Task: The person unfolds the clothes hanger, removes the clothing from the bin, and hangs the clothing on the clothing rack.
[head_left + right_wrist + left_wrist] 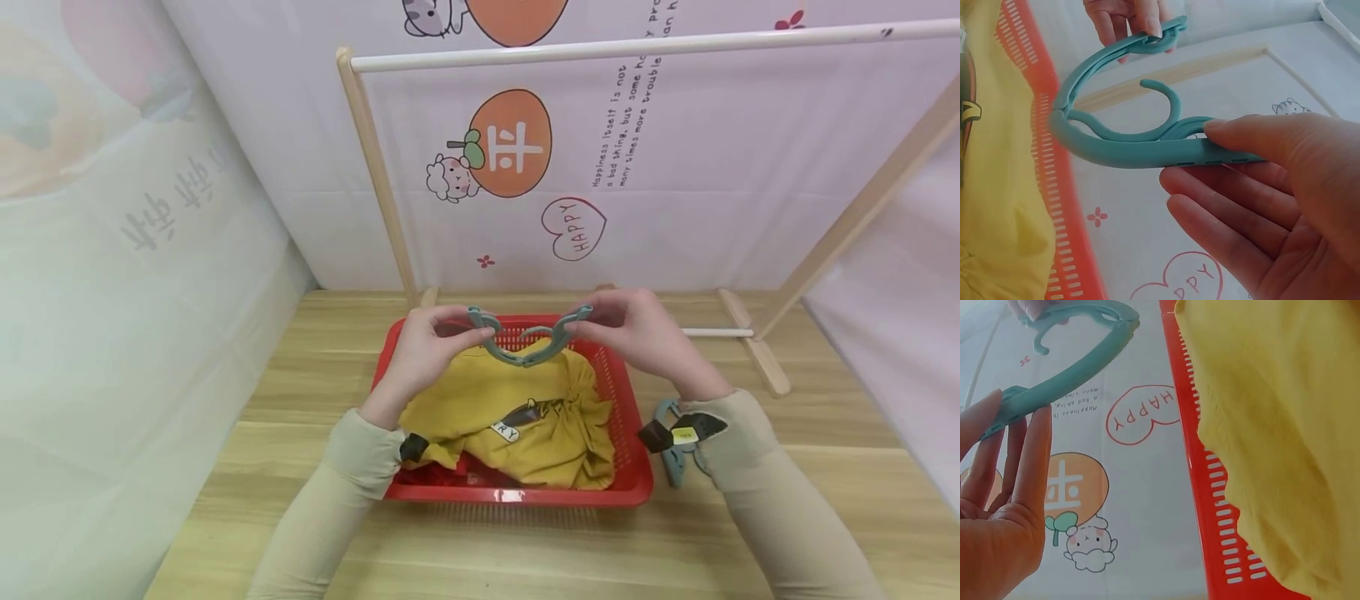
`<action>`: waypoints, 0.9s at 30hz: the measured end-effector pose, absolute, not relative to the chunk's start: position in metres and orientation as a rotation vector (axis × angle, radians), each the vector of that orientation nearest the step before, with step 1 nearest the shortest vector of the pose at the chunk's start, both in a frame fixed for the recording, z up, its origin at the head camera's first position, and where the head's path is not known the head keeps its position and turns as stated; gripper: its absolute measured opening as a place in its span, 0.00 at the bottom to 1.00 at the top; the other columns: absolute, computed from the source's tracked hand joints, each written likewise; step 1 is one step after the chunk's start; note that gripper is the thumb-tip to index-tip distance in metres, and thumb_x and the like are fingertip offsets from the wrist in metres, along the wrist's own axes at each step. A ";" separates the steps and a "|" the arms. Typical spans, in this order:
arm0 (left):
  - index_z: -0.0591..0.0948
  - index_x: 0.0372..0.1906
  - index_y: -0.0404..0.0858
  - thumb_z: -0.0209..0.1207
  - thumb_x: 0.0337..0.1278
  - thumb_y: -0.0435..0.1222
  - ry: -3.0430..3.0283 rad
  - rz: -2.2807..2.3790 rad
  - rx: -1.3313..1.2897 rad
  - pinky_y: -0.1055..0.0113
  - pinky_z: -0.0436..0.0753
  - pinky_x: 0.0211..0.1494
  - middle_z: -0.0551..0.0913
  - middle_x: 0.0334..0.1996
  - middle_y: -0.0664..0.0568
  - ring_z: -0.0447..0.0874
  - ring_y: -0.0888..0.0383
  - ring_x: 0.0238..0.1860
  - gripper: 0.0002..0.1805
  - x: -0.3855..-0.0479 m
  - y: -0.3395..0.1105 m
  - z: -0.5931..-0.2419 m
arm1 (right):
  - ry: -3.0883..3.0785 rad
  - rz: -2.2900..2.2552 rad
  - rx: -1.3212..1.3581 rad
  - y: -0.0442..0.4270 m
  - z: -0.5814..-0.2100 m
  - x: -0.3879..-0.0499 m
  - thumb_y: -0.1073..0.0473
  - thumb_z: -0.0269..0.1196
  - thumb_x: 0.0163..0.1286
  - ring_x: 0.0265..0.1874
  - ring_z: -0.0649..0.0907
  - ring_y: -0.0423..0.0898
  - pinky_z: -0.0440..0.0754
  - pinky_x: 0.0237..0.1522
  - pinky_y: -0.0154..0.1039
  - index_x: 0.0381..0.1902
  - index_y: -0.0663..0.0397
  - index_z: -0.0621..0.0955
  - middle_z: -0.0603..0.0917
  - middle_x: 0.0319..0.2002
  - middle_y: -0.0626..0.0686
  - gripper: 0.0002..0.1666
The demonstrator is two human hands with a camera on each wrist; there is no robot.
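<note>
A teal folding clothes hanger (525, 359) is held up over the far side of a red basket (641, 467), bent at its middle joint into a V. My left hand (427, 348) pinches one arm's end between thumb and fingers. The other end is pinched by my right hand (647, 337). In the right wrist view the hanger's curved hook (1172, 106) shows beside the arm near my right thumb. Yellow clothing (480, 392) with a dark printed patch lies crumpled in the basket, over something red.
A garment rack with a white top bar (645, 48) and wooden posts (378, 179) stands behind the basket. More teal hangers (675, 467) lie on the wooden table (247, 475) right of the basket, partly hidden by my right wrist. Printed cloth (465, 242) covers the wall behind.
</note>
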State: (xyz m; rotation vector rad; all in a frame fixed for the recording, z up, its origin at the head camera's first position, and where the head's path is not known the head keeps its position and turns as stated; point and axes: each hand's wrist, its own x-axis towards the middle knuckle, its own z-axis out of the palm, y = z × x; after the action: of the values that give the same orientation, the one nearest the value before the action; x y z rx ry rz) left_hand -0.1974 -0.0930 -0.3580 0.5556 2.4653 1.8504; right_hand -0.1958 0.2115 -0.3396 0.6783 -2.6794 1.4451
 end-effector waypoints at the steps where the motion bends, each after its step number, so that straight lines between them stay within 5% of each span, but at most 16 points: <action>1: 0.90 0.43 0.44 0.72 0.60 0.41 2.467 1.859 0.560 0.56 0.83 0.46 0.89 0.37 0.55 0.88 0.55 0.41 0.09 -0.198 -0.094 -0.358 | -2.676 1.454 0.672 0.212 -0.339 -0.195 0.54 0.71 0.69 0.38 0.89 0.46 0.87 0.42 0.39 0.44 0.54 0.88 0.87 0.38 0.50 0.11; 7: 0.90 0.42 0.42 0.72 0.60 0.41 2.458 1.929 0.548 0.48 0.83 0.41 0.89 0.37 0.53 0.87 0.49 0.38 0.09 -0.202 -0.101 -0.359 | -2.670 1.495 0.536 0.219 -0.337 -0.194 0.54 0.71 0.69 0.40 0.89 0.49 0.86 0.43 0.38 0.45 0.58 0.86 0.89 0.38 0.52 0.14; 14: 0.89 0.40 0.37 0.73 0.58 0.40 2.431 2.026 0.442 0.57 0.85 0.45 0.89 0.39 0.48 0.89 0.52 0.41 0.11 -0.205 -0.108 -0.356 | -2.556 1.671 0.431 0.227 -0.337 -0.195 0.57 0.70 0.70 0.39 0.90 0.52 0.87 0.40 0.40 0.48 0.61 0.84 0.90 0.39 0.55 0.14; 27: 0.86 0.40 0.34 0.73 0.59 0.36 2.292 2.181 0.381 0.58 0.85 0.52 0.90 0.40 0.46 0.89 0.50 0.44 0.10 -0.208 -0.117 -0.354 | -2.166 2.053 0.369 0.237 -0.342 -0.196 0.62 0.69 0.70 0.37 0.90 0.49 0.86 0.45 0.43 0.48 0.65 0.82 0.90 0.40 0.56 0.14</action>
State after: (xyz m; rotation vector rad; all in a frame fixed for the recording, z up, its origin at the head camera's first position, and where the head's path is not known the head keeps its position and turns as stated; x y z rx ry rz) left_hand -0.2083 -0.1171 -0.3541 0.3809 2.2917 2.1808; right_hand -0.1960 0.2365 -0.3415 0.3694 -2.1657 2.0531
